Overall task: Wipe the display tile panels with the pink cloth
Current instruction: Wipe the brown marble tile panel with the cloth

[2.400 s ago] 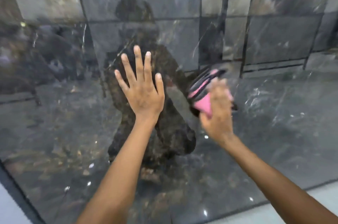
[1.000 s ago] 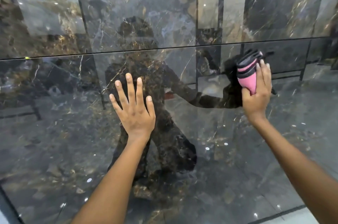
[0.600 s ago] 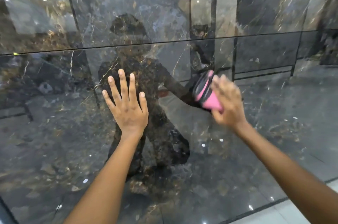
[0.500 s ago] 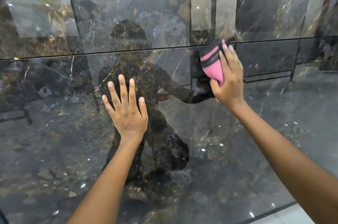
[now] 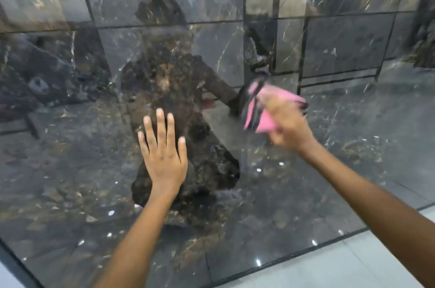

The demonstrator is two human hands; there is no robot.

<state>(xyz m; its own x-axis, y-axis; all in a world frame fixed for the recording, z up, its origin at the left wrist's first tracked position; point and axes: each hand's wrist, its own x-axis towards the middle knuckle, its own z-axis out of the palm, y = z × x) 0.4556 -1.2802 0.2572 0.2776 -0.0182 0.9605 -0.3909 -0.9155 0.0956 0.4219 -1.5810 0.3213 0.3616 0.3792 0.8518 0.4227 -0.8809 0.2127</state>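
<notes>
Pressing pink cloth (image 5: pixel 266 120) on glossy dark tile panel (image 5: pixel 353 170), pale floor (image 5: pixel 353 266) below

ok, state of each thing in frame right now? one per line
left hand: flat on the panel, fingers straight and spread
right hand: holds the cloth, motion-blurred
pink cloth: bunched in the right hand, at the panel surface, blurred
dark marble tile panel: upright, glossy, reflecting the person
pale floor: visible at lower right
</notes>
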